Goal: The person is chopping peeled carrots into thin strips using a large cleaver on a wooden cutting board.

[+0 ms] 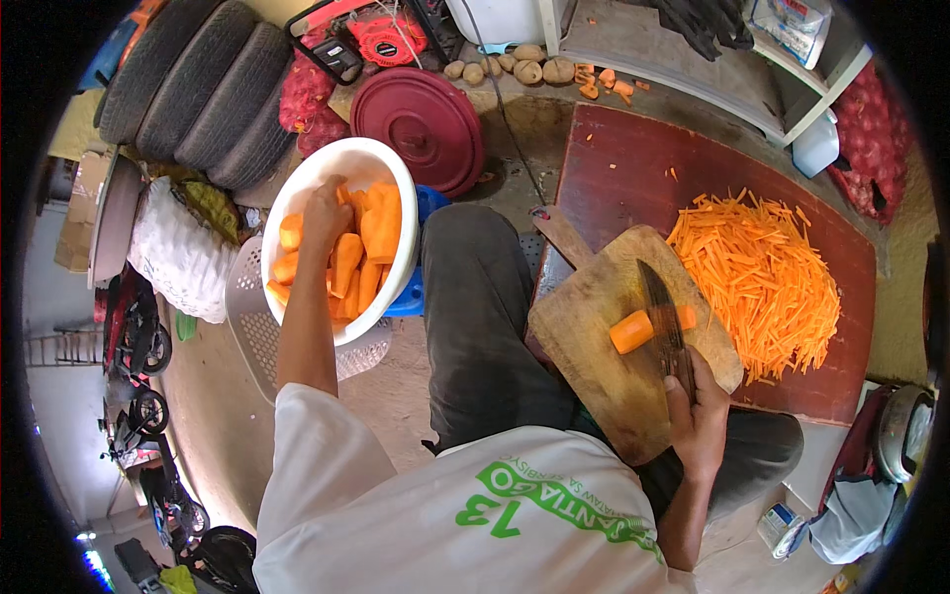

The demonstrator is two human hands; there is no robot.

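My left hand (326,215) reaches into a white plastic basin (407,215) of peeled carrot pieces (346,261). Its fingers touch carrots at the far side, but whether they grip one is hidden. In my right hand (699,423) is a kitchen knife (656,293) with a dark blade, held by its handle. The blade lies over a wooden cutting board (575,315), which sits by my lap. On that board, a short peeled carrot piece (631,332) lies left of the blade, and more carrot shows to its right. A heap of carrot strips (757,289) lies beyond the board.
The heap rests on a reddish-brown tabletop (616,163). Past the basin stands a dark red round lid (415,130). Potatoes (528,72) and carrot ends (588,90) line a ledge. A grey perforated basket (256,327) is under the basin; stacked tires (200,89) stand far left.
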